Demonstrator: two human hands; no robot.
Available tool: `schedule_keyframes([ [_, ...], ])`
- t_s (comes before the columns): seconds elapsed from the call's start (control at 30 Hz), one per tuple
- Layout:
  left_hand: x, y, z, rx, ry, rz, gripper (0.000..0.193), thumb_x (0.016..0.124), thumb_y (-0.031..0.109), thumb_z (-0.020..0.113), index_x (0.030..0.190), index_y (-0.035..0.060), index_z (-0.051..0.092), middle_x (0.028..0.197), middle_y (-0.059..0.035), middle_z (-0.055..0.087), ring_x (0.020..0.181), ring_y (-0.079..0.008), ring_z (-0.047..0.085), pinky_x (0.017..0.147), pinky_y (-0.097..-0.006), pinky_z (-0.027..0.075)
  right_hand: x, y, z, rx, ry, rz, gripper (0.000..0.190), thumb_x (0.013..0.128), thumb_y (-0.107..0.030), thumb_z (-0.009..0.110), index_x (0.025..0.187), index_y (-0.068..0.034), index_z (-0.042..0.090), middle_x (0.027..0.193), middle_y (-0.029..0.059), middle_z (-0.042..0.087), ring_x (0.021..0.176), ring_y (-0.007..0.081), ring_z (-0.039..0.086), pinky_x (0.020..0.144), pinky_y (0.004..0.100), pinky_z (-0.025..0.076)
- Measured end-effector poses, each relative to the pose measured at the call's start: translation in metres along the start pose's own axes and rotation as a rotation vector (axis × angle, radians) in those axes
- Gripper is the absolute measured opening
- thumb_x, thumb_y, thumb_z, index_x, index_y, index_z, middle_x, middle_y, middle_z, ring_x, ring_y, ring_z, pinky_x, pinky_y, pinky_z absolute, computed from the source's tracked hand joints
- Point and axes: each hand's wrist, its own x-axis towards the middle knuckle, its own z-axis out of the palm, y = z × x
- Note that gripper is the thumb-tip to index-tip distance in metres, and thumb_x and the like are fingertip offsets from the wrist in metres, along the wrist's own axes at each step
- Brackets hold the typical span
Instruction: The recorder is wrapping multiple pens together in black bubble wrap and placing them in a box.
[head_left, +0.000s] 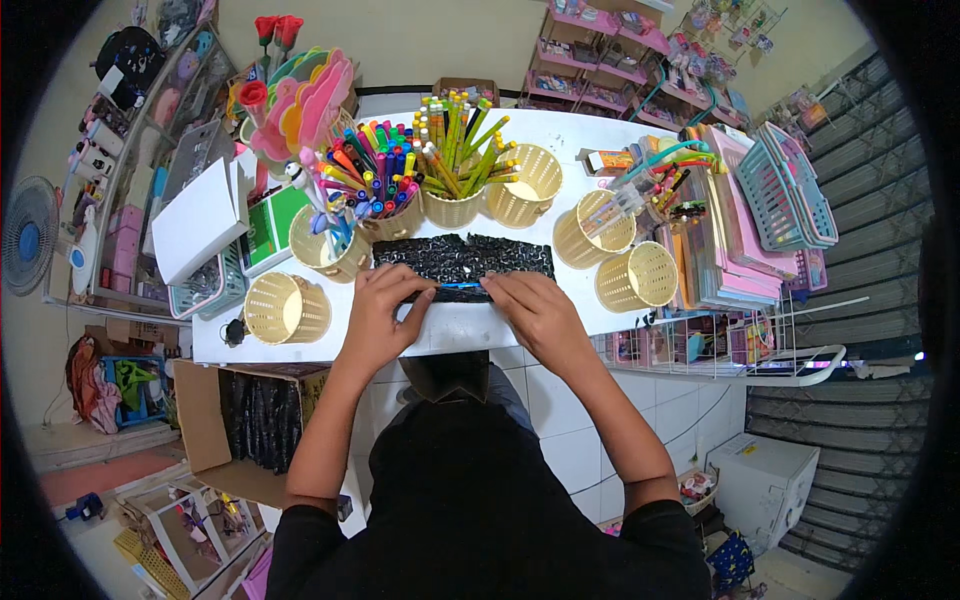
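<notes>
A sheet of black bubble wrap (465, 259) lies on the white table (450, 337) before me. Along its near edge is a slim blue stick-like item, perhaps a pen (459, 285), held at its two ends. The fingertips of my left hand (394, 311) pinch the left end, and those of my right hand (534, 315) pinch the right end. Behind the wrap stand woven-look plastic baskets, one with colored markers (382, 169), another with pencils (457, 150). A basket with character-topped pens (330, 217) is just left of the wrap.
Cream baskets with nothing visible inside stand at left (287, 309), back (525, 184) and right (636, 277). A basket with a few clear-wrapped items (596, 229) is nearby. Stacked notebooks and folders (724, 225) fill the right edge. An open cardboard box (202, 420) sits below left.
</notes>
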Motion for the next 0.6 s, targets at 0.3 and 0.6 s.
schedule_keyframes([
  [0.3, 0.013, 0.026, 0.002, 0.154, 0.066, -0.062, 0.012, 0.1, 0.008, 0.073, 0.111, 0.0091, 0.077, 0.102, -0.0079, 0.073, 0.096, -0.0279, 0.068, 0.089, -0.0419, 0.043, 0.008, 0.022, 0.003, 0.193, 0.034, 0.049, 0.039, 0.093, 0.001, 0.071, 0.132, -0.002, 0.074, 0.121, 0.0176, 0.077, 0.114, 0.0369, 0.073, 0.099, 0.0451, 0.058],
  [0.6, 0.015, 0.015, 0.008, 0.437, -0.021, 0.207, 0.025, 0.088, 0.006, 0.075, 0.112, 0.0131, 0.074, 0.117, -0.0018, 0.072, 0.112, -0.0244, 0.068, 0.101, -0.0436, 0.044, 0.018, 0.025, 0.009, 0.353, 0.083, 0.12, 0.035, 0.092, 0.006, 0.066, 0.127, 0.003, 0.074, 0.111, 0.0209, 0.075, 0.105, 0.0399, 0.071, 0.094, 0.0455, 0.058],
])
